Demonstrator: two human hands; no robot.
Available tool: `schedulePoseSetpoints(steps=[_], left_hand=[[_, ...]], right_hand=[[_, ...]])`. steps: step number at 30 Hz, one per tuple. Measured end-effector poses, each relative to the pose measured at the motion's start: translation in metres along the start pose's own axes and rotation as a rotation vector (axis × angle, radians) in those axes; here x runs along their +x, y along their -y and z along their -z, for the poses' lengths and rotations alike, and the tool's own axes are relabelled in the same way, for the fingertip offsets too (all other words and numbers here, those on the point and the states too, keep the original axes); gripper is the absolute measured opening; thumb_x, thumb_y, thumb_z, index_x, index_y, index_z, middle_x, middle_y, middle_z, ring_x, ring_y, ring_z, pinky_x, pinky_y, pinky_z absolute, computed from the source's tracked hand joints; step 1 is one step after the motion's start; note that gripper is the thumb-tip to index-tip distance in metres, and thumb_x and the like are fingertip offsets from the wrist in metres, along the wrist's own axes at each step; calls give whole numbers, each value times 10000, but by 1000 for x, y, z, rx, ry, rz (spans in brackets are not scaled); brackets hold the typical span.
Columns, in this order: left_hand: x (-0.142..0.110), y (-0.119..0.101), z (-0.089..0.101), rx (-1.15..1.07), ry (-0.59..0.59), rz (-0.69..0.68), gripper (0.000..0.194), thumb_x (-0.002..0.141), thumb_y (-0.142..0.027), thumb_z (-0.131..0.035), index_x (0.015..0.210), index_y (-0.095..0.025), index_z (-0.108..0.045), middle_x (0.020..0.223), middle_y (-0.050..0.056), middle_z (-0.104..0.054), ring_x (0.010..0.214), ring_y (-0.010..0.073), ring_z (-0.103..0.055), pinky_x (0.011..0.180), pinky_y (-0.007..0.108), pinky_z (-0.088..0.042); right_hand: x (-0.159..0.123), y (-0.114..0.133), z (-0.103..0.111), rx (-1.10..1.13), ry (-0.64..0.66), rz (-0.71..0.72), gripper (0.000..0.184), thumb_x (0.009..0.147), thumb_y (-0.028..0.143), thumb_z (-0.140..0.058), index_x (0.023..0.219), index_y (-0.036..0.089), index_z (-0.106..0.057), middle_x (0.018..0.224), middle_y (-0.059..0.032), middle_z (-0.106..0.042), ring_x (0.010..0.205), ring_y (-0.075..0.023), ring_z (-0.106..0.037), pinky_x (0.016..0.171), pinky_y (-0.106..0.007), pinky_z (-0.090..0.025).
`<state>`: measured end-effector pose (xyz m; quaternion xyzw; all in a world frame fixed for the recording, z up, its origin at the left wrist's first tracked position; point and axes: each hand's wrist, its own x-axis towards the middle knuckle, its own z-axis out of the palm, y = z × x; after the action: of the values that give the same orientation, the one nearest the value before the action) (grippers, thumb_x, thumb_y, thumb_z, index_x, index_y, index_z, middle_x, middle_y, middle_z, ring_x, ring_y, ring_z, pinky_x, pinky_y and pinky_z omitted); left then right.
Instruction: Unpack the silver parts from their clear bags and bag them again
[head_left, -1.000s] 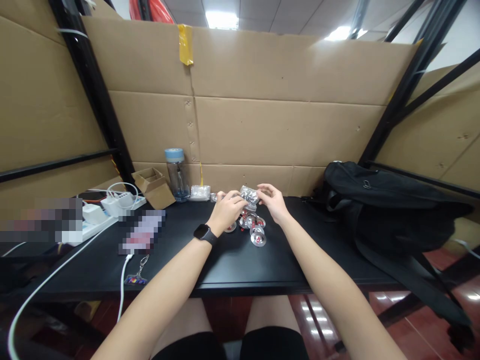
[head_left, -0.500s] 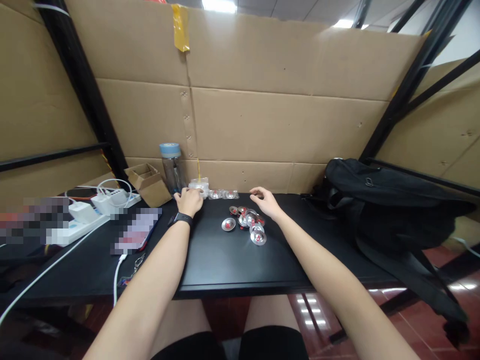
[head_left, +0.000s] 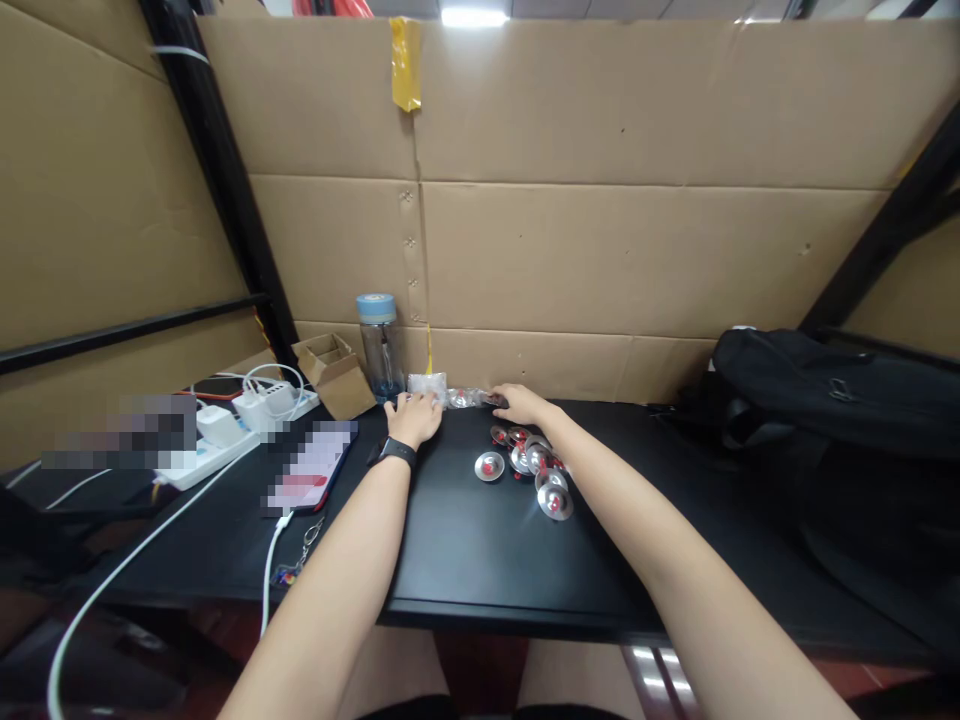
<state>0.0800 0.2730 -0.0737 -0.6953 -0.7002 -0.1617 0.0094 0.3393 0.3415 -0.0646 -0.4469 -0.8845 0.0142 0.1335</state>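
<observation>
Several small silver discs with red centres (head_left: 525,462) lie loose in a cluster on the black desk (head_left: 465,540). A strip of clear plastic packets (head_left: 450,392) holding more discs lies along the cardboard back wall. My left hand (head_left: 415,417), a black watch on its wrist, rests palm down at the strip's left end, fingers on a packet. My right hand (head_left: 517,402) lies at the strip's right end, fingers curled onto it. Whether either hand grips the strip is hidden.
A bottle with a blue lid (head_left: 379,345) and a small open cardboard box (head_left: 332,373) stand at the back left. A power strip with chargers (head_left: 225,428), a phone (head_left: 311,477) and white cables (head_left: 150,545) lie left. A black backpack (head_left: 847,420) fills the right.
A second ago both hands held a packet above the discs. The left hand then went to the packets at the back wall; now the right hand has reached the strip too.
</observation>
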Motion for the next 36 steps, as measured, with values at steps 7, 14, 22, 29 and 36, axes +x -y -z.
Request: schedulePoseSetpoints(steps=[7, 14, 22, 29, 36], left_hand=[[1, 0, -7, -19, -52, -28, 493, 1000, -448, -298, 1152, -275, -735, 1423, 123, -601, 1379, 377, -383, 1053, 650, -298], [-4, -5, -8, -49, -218, -37, 478, 970, -518, -403, 1130, -204, -727, 1299, 197, -665, 1282, 420, -445, 1016, 644, -316], [-26, -30, 11, -66, -360, -119, 358, 978, -387, -433, 1168, -228, -692, 1355, 169, -612, 1298, 383, -433, 1039, 574, -311], [-55, -74, 26, -192, -387, -324, 277, 973, -320, -469, 1136, -264, -686, 1344, 119, -608, 1300, 326, -438, 1054, 532, -297], [-63, -94, 15, -351, -270, -523, 231, 977, -332, -502, 1072, -274, -705, 1245, 71, -667, 1251, 274, -505, 1041, 468, -323]], right_hand=[[-18, -9, 1, 2, -64, -22, 351, 901, 143, -609, 1217, 261, -706, 1199, -78, -732, 1098, -234, -677, 960, -308, -476], [-38, -3, 11, -55, -71, -61, 234, 828, 260, -736, 1062, 248, -727, 1161, -88, -733, 1089, -283, -664, 898, -344, -473], [-67, -6, 19, -16, -124, -223, 121, 843, 229, -728, 954, 254, -766, 975, -85, -777, 887, -246, -715, 757, -293, -491], [-132, -39, 32, 25, -315, -452, 189, 879, 185, -642, 966, 203, -810, 996, -145, -782, 927, -282, -728, 852, -367, -519], [-157, -39, 67, 344, -525, -338, 194, 865, 303, -672, 946, 201, -816, 953, -95, -796, 853, -257, -730, 816, -368, -543]])
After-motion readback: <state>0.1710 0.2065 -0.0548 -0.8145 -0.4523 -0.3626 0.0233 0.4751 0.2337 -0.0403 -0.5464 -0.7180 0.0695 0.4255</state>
